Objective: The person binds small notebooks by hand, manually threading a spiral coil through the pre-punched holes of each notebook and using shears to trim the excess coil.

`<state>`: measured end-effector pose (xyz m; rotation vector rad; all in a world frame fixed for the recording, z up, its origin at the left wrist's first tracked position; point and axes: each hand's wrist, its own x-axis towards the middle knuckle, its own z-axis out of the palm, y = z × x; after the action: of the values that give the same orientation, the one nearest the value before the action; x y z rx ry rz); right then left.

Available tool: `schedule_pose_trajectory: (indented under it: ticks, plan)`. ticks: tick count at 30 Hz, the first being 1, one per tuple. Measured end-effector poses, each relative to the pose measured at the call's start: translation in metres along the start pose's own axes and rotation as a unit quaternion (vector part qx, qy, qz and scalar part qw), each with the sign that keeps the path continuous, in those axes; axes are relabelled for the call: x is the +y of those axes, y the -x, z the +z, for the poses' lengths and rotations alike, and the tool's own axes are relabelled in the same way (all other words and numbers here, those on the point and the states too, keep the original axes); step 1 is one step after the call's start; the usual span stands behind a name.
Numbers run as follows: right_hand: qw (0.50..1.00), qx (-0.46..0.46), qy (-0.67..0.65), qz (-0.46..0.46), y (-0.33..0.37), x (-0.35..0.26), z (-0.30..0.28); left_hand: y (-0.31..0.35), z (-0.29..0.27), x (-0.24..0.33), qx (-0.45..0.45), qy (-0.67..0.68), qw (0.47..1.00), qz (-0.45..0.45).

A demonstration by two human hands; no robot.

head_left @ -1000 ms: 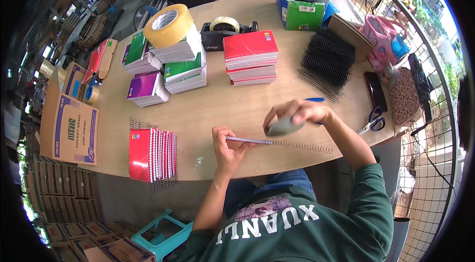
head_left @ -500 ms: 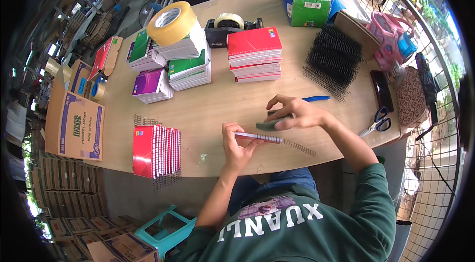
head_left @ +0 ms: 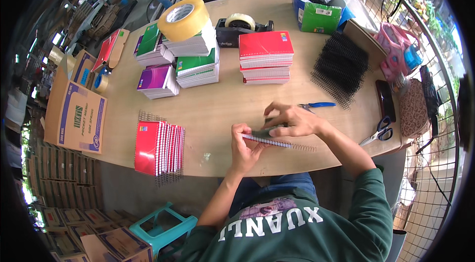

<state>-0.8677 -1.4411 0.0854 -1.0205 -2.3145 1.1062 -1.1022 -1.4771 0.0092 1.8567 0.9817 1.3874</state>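
My left hand (head_left: pixel 242 152) is closed around one end of a thin notebook (head_left: pixel 257 139), held with its bound edge up. A wire spiral coil (head_left: pixel 304 147) runs along that edge, and its free tail sticks out to the right. My right hand (head_left: pixel 293 121) grips a dark green pad (head_left: pixel 261 133), which lies against the coiled edge; the fingers partly cover it. What the pad is made of I cannot make out. Just beyond my right hand lie blue-handled pliers (head_left: pixel 320 105).
Red notebooks with coils (head_left: pixel 153 148) lie at the left, near a carton (head_left: pixel 76 118). Notebook stacks (head_left: pixel 266 56), a tape roll (head_left: pixel 185 19) and a tape dispenser (head_left: pixel 227 36) stand farther back. Black coils (head_left: pixel 341 64) and scissors (head_left: pixel 380 132) are at the right; a teal stool (head_left: pixel 166 237) is below.
My right hand has brought the green pad down from above the notebook onto its coiled edge. The coil's free tail looks shorter. The whole view has shifted slightly.
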Motion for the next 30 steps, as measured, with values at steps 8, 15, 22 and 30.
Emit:
schedule_pose_trajectory:
  ticks: [8,15,22,30]
  plan:
    - [0.994,0.011,-0.089,0.065,-0.014,-0.009,0.003,0.002,-0.039,-0.025,-0.010,0.300,0.941,-0.155]
    - [0.997,0.024,-0.061,0.038,-0.020,-0.006,0.006,0.001,-0.034,-0.018,0.004,0.343,0.920,-0.188]
    - [0.890,0.280,0.332,0.140,0.095,0.051,0.009,-0.003,-0.039,0.016,0.065,0.341,0.914,-0.211]
    - [0.867,0.316,0.380,-0.064,0.059,-0.007,-0.013,-0.013,-0.031,0.045,0.106,0.290,0.919,-0.245]
